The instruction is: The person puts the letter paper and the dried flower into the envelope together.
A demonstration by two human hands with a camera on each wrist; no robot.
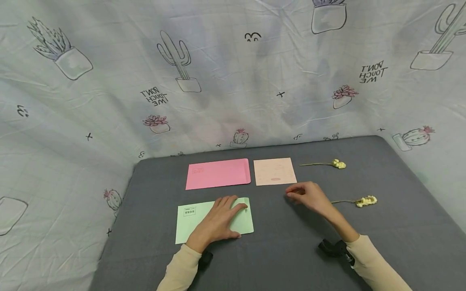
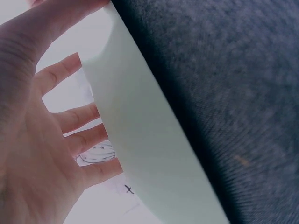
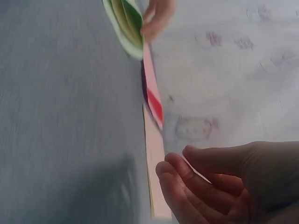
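A pale green envelope [image 1: 246, 220] lies at the front of the grey table, its far left corner printed with a small label. Across it stretches my left hand [image 1: 218, 220], thumb at the near edge and spread fingers toward the far edge. From the right wrist view, the envelope's mouth [image 3: 124, 28] gapes, showing yellowish layers inside. My right hand [image 1: 307, 196] hovers right of the envelope, just below the peach card [image 1: 274, 171]. Its fingers [image 3: 187, 186] are loosely bent and hold nothing.
A pink envelope [image 1: 218, 173] lies behind the green one, left of the peach card. At the right are two dried yellow flowers, a far one [image 1: 338, 163] and a near one [image 1: 365, 201] whose stem reaches the right forearm. A cactus-print cloth [image 1: 218, 109] hangs behind the table [image 1: 276, 258].
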